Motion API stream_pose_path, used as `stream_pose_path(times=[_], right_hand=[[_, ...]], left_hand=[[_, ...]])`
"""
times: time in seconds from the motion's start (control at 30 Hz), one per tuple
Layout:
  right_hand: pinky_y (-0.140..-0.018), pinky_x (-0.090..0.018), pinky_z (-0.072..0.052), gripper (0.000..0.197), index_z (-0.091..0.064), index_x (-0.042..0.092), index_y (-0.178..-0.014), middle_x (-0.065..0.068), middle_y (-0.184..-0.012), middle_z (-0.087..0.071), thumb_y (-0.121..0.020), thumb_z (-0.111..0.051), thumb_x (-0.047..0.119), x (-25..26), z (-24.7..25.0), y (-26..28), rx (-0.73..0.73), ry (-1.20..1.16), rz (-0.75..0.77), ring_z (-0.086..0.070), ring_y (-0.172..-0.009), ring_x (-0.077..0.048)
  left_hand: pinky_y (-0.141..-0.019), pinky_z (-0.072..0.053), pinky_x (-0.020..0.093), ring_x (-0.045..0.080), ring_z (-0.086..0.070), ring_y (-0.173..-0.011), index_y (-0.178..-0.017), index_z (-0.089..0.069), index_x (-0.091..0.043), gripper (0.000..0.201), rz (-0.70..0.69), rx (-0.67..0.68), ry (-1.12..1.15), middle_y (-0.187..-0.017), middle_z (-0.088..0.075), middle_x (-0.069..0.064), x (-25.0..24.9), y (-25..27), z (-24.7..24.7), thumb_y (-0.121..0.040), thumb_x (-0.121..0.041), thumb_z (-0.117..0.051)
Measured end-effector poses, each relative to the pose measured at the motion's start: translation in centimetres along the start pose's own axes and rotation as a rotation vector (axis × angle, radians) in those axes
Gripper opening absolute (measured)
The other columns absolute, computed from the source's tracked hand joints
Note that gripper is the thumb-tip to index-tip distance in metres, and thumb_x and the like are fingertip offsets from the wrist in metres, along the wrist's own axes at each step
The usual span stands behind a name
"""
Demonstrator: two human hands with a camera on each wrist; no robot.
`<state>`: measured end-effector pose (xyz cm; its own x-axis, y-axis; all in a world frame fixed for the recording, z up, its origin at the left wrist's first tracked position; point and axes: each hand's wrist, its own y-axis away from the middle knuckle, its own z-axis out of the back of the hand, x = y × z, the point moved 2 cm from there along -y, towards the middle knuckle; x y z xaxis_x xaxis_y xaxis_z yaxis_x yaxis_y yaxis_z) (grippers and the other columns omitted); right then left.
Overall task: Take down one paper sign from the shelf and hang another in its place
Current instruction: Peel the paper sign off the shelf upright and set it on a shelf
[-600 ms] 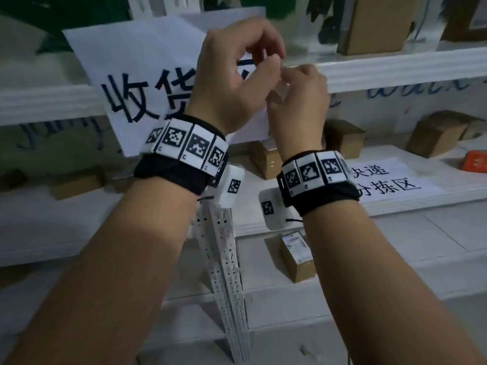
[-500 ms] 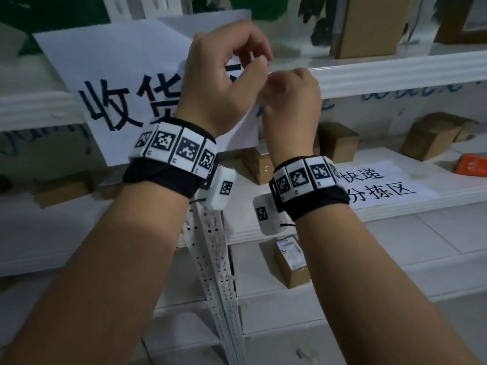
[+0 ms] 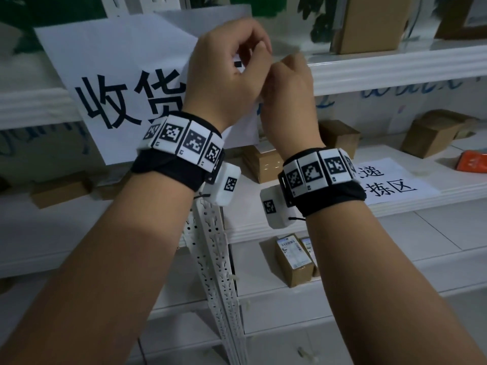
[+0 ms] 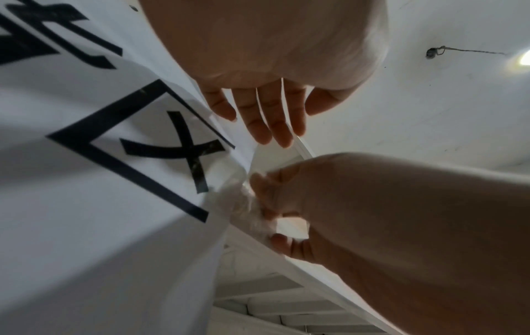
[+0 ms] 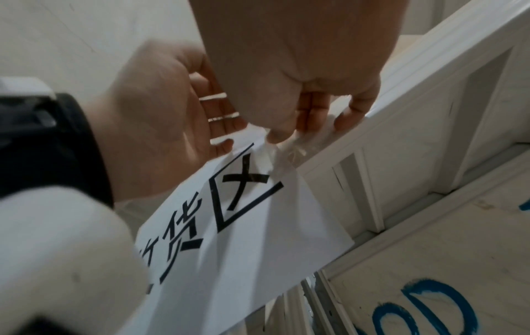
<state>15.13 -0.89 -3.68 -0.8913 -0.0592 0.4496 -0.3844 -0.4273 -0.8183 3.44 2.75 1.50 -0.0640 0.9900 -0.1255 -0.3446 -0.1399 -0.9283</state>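
Hands barely moved: right hand (image 3: pixel 287 93) still pinches tape (image 5: pixel 289 147) at sign (image 3: pixel 118 83) corner; left hand (image 3: pixel 226 83) loosely curled, empty; white shelf (image 3: pixel 395 67).

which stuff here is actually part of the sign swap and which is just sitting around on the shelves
Part of the job:
- hanging sign on the shelf edge
- clear tape at its corner, pinched by the right hand
- left hand, fingers relaxed by the sign
- second sign lying flat on the lower shelf

Just lying about:
- cardboard boxes
- labelled boxes
- orange packet
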Motion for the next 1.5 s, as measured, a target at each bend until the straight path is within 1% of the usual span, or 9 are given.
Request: stream_pose_path(times=[0.2,0.4,0.57,0.97,1.1,1.27,1.37,1.43,1.5], right_hand=[[-0.075,-0.022,-0.053,0.004,-0.060,0.014,-0.106,0.006,-0.094,-0.068,-0.107,-0.060,0.019,1.6,1.6,1.1,0.049,-0.471,-0.201,-0.064,-0.082,-0.006],[-0.069,-0.013,-0.055,0.037,-0.055,0.026,-0.131,0.003,-0.098,-0.072,-0.099,-0.073,0.023,3.0,0.7,2.0,0.044,-0.547,-0.231,-0.067,-0.079,0.000],[-0.065,-0.028,-0.042,0.019,-0.062,0.014,-0.082,0.006,-0.073,-0.056,-0.093,-0.074,0.024,4.6,0.4,2.5,-0.014,-0.580,-0.287,-0.046,-0.066,-0.009],[-0.068,-0.037,-0.036,0.034,-0.042,0.025,-0.078,0.007,-0.074,-0.044,-0.103,-0.058,0.009,11.9,-0.9,5.9,0.274,-0.855,-0.244,-0.040,-0.073,-0.015],[-0.080,-0.046,-0.059,0.016,-0.063,0.007,-0.095,-0.006,-0.093,-0.071,-0.104,-0.060,0.019,13.1,-1.2,6.8,0.253,-0.851,-0.198,-0.068,-0.087,-0.023],[-0.083,-0.036,-0.054,0.019,-0.062,-0.008,-0.095,-0.008,-0.092,-0.067,-0.101,-0.062,0.010,15.1,-1.5,8.2,0.258,-0.919,-0.177,-0.063,-0.089,-0.016],[-0.117,-0.037,-0.048,0.017,-0.080,0.015,-0.102,-0.009,-0.141,-0.070,-0.102,-0.064,0.018,16.7,-1.3,8.7,0.340,-0.967,-0.206,-0.059,-0.141,-0.020],[-0.109,-0.021,-0.042,0.017,-0.081,0.019,-0.105,-0.002,-0.145,-0.065,-0.104,-0.064,0.021,17.7,-1.0,9.0,0.351,-0.941,-0.242,-0.054,-0.145,-0.014],[-0.106,-0.025,-0.046,0.021,-0.075,0.014,-0.116,0.001,-0.134,-0.068,-0.101,-0.065,0.025,18.3,-1.1,9.0,0.287,-0.884,-0.232,-0.060,-0.133,-0.014]], left_hand=[[-0.074,-0.059,0.045,0.021,-0.069,-0.081,-0.091,-0.070,-0.003,0.024,0.118,-0.045,-0.006,-0.088,-0.071,0.006,0.5,1.4,-0.3,-0.098,-0.018,-0.052],[-0.076,-0.054,0.028,0.017,-0.064,-0.083,-0.088,-0.071,0.000,0.020,0.108,-0.077,-0.046,-0.089,-0.067,0.006,0.8,2.8,1.2,-0.095,-0.009,-0.054],[-0.081,-0.049,0.014,0.011,-0.062,-0.090,-0.088,-0.072,-0.002,0.019,0.125,-0.083,-0.043,-0.099,-0.068,0.011,0.8,3.8,2.9,-0.095,-0.008,-0.055],[-0.083,-0.053,0.018,0.006,-0.064,-0.093,-0.119,-0.059,-0.005,0.021,0.379,-0.236,0.226,-0.108,-0.064,0.002,0.7,6.4,8.5,-0.107,-0.020,-0.053],[-0.092,-0.062,0.036,0.022,-0.071,-0.108,-0.125,-0.057,-0.009,0.029,0.426,-0.177,0.289,-0.120,-0.067,0.006,-0.2,7.3,10.0,-0.106,-0.030,-0.062],[-0.094,-0.061,0.055,0.030,-0.071,-0.101,-0.115,-0.064,-0.009,0.022,0.494,-0.271,0.319,-0.103,-0.071,0.008,-0.3,8.1,12.5,-0.103,-0.027,-0.061],[-0.090,-0.063,0.054,0.031,-0.073,-0.097,-0.105,-0.066,-0.015,0.011,0.514,-0.319,0.301,-0.099,-0.074,0.007,-0.2,8.6,14.4,-0.104,-0.016,-0.055],[-0.089,-0.064,0.047,0.026,-0.074,-0.098,-0.103,-0.065,-0.017,0.015,0.551,-0.365,0.261,-0.102,-0.076,0.006,0.2,9.0,15.8,-0.106,-0.012,-0.051],[-0.090,-0.064,0.041,0.019,-0.075,-0.100,-0.105,-0.065,-0.019,0.016,0.589,-0.404,0.211,-0.104,-0.076,-0.001,0.8,9.5,17.3,-0.107,-0.014,-0.050]])
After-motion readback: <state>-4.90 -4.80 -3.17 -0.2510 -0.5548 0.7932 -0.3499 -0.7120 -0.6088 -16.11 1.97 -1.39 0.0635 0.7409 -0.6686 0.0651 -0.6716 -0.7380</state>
